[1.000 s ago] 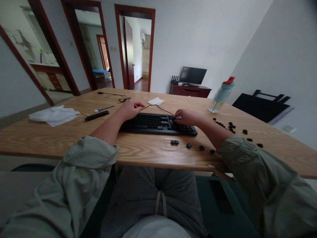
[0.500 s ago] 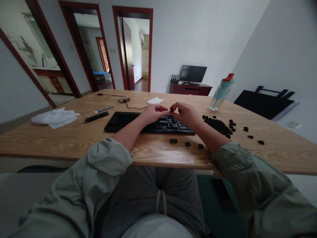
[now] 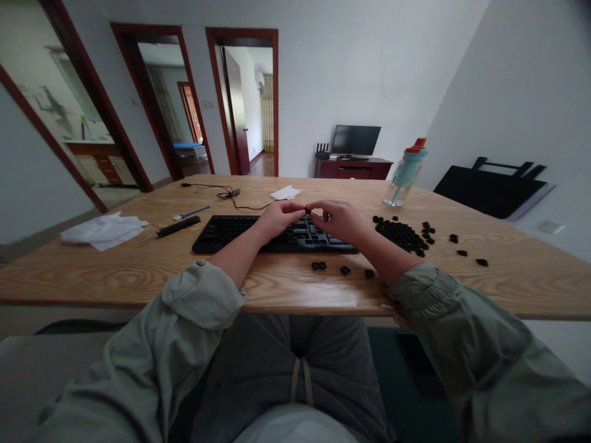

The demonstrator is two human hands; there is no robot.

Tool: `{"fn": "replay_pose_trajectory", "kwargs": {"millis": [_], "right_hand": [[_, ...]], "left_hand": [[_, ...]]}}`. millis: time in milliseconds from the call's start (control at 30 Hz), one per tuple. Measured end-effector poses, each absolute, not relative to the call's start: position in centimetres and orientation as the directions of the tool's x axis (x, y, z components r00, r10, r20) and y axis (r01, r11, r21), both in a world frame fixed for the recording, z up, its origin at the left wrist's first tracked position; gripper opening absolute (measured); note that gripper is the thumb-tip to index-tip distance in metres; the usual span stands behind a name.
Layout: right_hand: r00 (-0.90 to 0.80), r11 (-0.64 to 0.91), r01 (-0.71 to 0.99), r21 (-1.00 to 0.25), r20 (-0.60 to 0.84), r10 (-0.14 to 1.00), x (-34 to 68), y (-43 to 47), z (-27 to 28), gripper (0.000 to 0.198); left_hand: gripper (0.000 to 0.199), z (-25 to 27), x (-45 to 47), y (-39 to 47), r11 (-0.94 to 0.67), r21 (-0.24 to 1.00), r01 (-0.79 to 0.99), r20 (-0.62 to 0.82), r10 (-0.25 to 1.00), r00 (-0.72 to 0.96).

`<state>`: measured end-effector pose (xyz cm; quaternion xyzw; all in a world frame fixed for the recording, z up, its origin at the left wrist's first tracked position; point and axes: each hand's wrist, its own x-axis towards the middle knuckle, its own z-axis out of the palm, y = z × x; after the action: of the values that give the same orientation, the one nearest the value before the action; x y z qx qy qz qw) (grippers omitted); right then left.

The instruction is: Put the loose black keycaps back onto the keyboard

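A black keyboard (image 3: 231,231) lies on the wooden table, and many key positions on its right part look bare of caps. Over that part, my left hand (image 3: 278,220) and my right hand (image 3: 340,220) meet, fingertips pinched from both sides on a small black keycap (image 3: 308,211). The fingers cover much of the keycap. Right of my right forearm is a pile of loose black keycaps (image 3: 401,235), with several more scattered around it. Near the front edge lie a few single keycaps (image 3: 345,270).
White tissues (image 3: 105,230), a black stick-like tool (image 3: 178,226) and a blue brush (image 3: 194,212) lie left. Behind the keyboard are its coiled cable (image 3: 229,193) and a folded paper (image 3: 285,192). A water bottle (image 3: 404,175) stands at the back right.
My right hand has brought the keycap slightly left, and my left fingertips now touch it too. The whole view has shifted a little.
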<state>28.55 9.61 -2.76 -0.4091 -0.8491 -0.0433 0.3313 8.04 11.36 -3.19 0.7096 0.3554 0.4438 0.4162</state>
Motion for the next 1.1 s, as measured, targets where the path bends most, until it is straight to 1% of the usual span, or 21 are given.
{"fn": "replay_pose_trajectory", "kwargs": {"millis": [100, 167, 333, 533, 667, 767, 933, 1033, 1100], "right_hand": [[-0.455, 0.717, 0.676, -0.169, 0.67, 0.587, 28.6, 9.9, -2.9, 0.028], [-0.447, 0.736, 0.656, -0.168, 0.699, 0.558, 28.8, 10.1, -2.9, 0.025], [-0.411, 0.723, 0.666, -0.184, 0.718, 0.562, 28.8, 10.4, -3.0, 0.021], [-0.459, 0.738, 0.657, -0.152, 0.696, 0.552, 28.6, 10.2, -3.5, 0.028], [-0.437, 0.719, 0.674, -0.171, 0.692, 0.575, 28.6, 10.3, -3.7, 0.022], [-0.451, 0.748, 0.642, -0.17, 0.705, 0.547, 28.5, 10.3, -3.7, 0.019], [-0.476, 0.783, 0.601, -0.163, 0.714, 0.514, 28.2, 10.1, -3.7, 0.025], [-0.453, 0.771, 0.606, -0.195, 0.713, 0.536, 28.2, 10.0, -3.6, 0.024], [-0.41, 0.744, 0.616, -0.259, 0.701, 0.584, 28.2, 10.1, -3.5, 0.022]], "left_hand": [[0.04, -3.3, 8.2, 11.4, -0.392, 0.912, 0.119, 0.333, 0.879, 0.34], [0.04, -3.5, 8.4, 11.5, -0.401, 0.911, 0.096, 0.346, 0.871, 0.349], [0.039, -3.7, 8.6, 11.7, -0.41, 0.909, 0.079, 0.359, 0.864, 0.354], [0.042, -3.9, 8.2, 12.1, -0.411, 0.906, 0.101, 0.362, 0.876, 0.32], [0.042, -4.0, 8.1, 12.4, -0.414, 0.907, 0.08, 0.377, 0.881, 0.286], [0.043, -4.0, 8.1, 12.4, -0.404, 0.912, 0.076, 0.369, 0.886, 0.283], [0.045, -3.8, 8.1, 12.0, -0.38, 0.923, 0.061, 0.351, 0.897, 0.269], [0.046, -3.8, 8.1, 11.9, -0.39, 0.918, 0.07, 0.355, 0.887, 0.295], [0.046, -3.8, 8.1, 12.0, -0.403, 0.912, 0.078, 0.358, 0.874, 0.328]]}}
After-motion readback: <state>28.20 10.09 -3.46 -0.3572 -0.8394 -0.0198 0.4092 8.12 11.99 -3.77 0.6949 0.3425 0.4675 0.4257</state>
